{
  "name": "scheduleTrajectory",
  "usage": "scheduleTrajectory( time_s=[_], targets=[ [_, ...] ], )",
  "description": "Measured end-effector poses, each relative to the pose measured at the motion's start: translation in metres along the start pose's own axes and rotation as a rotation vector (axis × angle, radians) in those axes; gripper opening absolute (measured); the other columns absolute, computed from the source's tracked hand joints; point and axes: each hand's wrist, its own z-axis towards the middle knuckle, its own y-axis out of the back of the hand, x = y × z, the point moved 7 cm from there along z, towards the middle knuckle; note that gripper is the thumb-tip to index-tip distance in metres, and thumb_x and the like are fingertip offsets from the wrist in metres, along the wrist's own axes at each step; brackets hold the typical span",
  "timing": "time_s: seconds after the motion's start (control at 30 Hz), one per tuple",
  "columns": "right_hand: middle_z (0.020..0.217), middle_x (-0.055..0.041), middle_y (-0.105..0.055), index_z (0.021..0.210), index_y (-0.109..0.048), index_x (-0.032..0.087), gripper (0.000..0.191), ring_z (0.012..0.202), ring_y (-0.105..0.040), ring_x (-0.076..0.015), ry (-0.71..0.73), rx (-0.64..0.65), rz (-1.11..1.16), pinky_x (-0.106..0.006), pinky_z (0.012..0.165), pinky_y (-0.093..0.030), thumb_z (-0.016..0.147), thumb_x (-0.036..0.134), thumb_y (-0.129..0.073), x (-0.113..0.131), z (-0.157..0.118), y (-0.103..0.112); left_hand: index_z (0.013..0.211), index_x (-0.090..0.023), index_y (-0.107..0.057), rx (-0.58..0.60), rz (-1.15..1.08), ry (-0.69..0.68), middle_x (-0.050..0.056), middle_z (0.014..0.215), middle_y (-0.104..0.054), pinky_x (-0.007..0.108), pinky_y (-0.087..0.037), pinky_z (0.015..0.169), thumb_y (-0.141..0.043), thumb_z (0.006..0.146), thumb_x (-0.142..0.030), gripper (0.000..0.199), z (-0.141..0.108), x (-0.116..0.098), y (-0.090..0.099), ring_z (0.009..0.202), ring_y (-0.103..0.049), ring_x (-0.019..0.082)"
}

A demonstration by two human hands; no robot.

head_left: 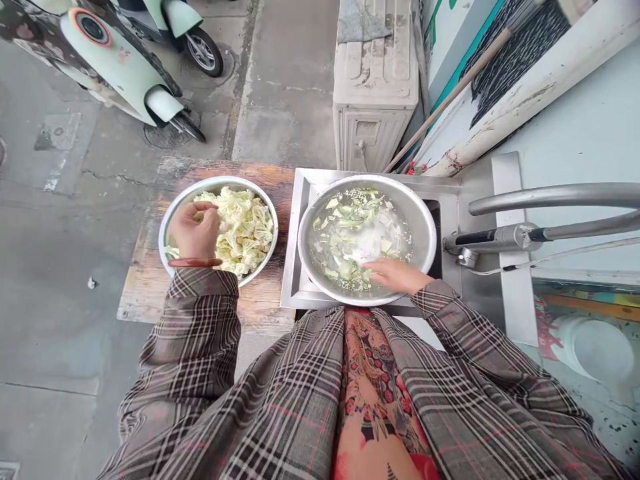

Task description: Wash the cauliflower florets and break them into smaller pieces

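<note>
A metal bowl (273, 220) of cauliflower pieces (245, 230) stands on a wooden board (137, 293) at the left. Over its left side is my left hand (197, 230), fingers curled together above the pieces; what they hold, if anything, is hidden. A larger metal basin (427, 227) of water rests on the sink, with green leaf scraps (345, 223) and small white bits floating in it. At the basin's near right side my right hand (395, 275) reaches in, fingers stretched out at the water, beside white foam, with nothing seen in them.
The faucet (505, 238) and its curved spout are right of the basin. Beyond the sink stands a beige outdoor unit (375, 87), with a wooden pole (450, 100) leaning beside it. Scooters (120, 73) are parked at the upper left. A white bucket (600, 350) sits at the lower right.
</note>
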Motion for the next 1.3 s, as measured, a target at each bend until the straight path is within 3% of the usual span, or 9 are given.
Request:
scheduleTrajectory(
  time_s=[0.1, 0.23, 0.33, 0.47, 0.7, 0.87, 1.03, 1.17, 1.3],
  targets=[
    [0.127, -0.0095, -0.065, 0.135, -0.058, 0.026, 0.044, 0.117, -0.061, -0.0241, 0.106, 0.232, -0.054, -0.039, 0.102, -0.046, 0.092, 0.020, -0.050, 0.031, 0.020, -0.042, 0.082, -0.014, -0.067, -0.067, 0.329, -0.183, 0.006, 0.099, -0.065, 0.038, -0.045, 0.098, -0.059, 0.074, -0.019, 0.012, 0.009, 0.029, 0.007, 0.098, -0.057, 0.019],
    [0.132, -0.0137, -0.060, 0.137, -0.057, 0.025, 0.046, 0.112, -0.064, -0.0266, -0.002, 0.239, -0.138, -0.040, 0.097, -0.049, 0.091, 0.019, -0.052, 0.033, 0.045, -0.049, 0.088, -0.016, -0.068, 0.161, 0.468, -0.192, 0.008, 0.116, -0.064, 0.039, -0.043, 0.100, -0.061, 0.075, -0.022, 0.015, 0.007, 0.067, -0.013, 0.106, -0.057, 0.021],
    [0.144, -0.0180, -0.050, 0.141, -0.052, 0.022, 0.048, 0.117, -0.061, -0.0310, -0.145, 0.049, -0.166, -0.046, 0.098, -0.048, 0.093, 0.022, -0.051, 0.004, 0.044, -0.015, 0.105, -0.016, -0.067, 0.225, 0.509, -0.164, 0.010, 0.130, -0.059, 0.040, -0.040, 0.103, -0.063, 0.076, -0.027, 0.031, 0.001, 0.070, -0.015, 0.113, -0.056, 0.023],
    [0.143, -0.0110, -0.053, 0.140, -0.053, 0.025, 0.044, 0.127, -0.054, -0.0294, -0.133, -0.192, -0.095, -0.046, 0.104, -0.043, 0.097, 0.028, -0.043, -0.037, 0.028, 0.049, 0.129, -0.019, -0.058, 0.249, 0.597, -0.138, 0.010, 0.145, -0.051, 0.044, -0.041, 0.102, -0.066, 0.075, -0.037, 0.057, -0.005, 0.051, -0.002, 0.117, -0.054, 0.027],
    [0.137, -0.0141, -0.057, 0.142, -0.049, 0.019, 0.051, 0.120, -0.057, -0.0314, -0.222, -0.310, -0.062, -0.049, 0.103, -0.043, 0.094, 0.035, -0.047, -0.079, 0.056, 0.112, 0.126, -0.020, -0.062, 0.073, 0.509, -0.167, 0.009, 0.131, -0.061, 0.042, -0.047, 0.094, -0.064, 0.079, -0.039, 0.050, -0.013, 0.010, 0.017, 0.092, -0.063, 0.022],
    [0.140, -0.0187, -0.053, 0.148, -0.039, 0.016, 0.060, 0.125, -0.053, -0.0321, -0.327, -0.419, 0.042, -0.050, 0.105, -0.041, 0.095, 0.043, -0.042, -0.080, 0.112, 0.113, 0.116, -0.016, -0.065, 0.223, 0.093, -0.146, 0.009, 0.115, -0.066, 0.031, -0.052, 0.079, -0.062, 0.081, -0.036, 0.040, -0.047, -0.015, -0.031, 0.076, -0.062, 0.014],
    [0.155, -0.0160, -0.034, 0.151, -0.035, 0.022, 0.066, 0.143, -0.032, -0.0332, -0.240, -0.262, -0.036, -0.051, 0.115, -0.029, 0.093, 0.051, -0.047, -0.034, 0.151, 0.064, 0.117, -0.019, -0.064, 0.445, -0.038, -0.143, 0.011, 0.116, -0.062, 0.037, -0.052, 0.084, -0.063, 0.081, -0.034, 0.038, -0.111, -0.021, -0.100, 0.082, -0.063, 0.019],
    [0.152, -0.0128, -0.043, 0.144, -0.048, 0.024, 0.062, 0.143, -0.035, -0.0315, 0.009, -0.009, -0.118, -0.050, 0.116, -0.027, 0.087, 0.041, -0.063, 0.010, 0.134, 0.018, 0.123, -0.020, -0.060, 0.472, -0.081, -0.137, 0.013, 0.120, -0.057, 0.043, -0.047, 0.096, -0.066, 0.079, -0.030, 0.046, -0.142, -0.009, -0.127, 0.097, -0.060, 0.024],
    [0.143, -0.0050, -0.054, 0.120, -0.069, 0.032, 0.034, 0.133, -0.049, -0.0288, 0.135, -0.005, -0.038, -0.051, 0.113, -0.034, 0.087, 0.033, -0.064, 0.020, 0.078, 0.027, 0.126, -0.016, -0.058, 0.486, -0.121, -0.091, 0.016, 0.122, -0.053, 0.042, -0.050, 0.092, -0.065, 0.078, -0.030, 0.050, -0.146, 0.007, -0.139, 0.105, -0.058, 0.026]
  ],
)
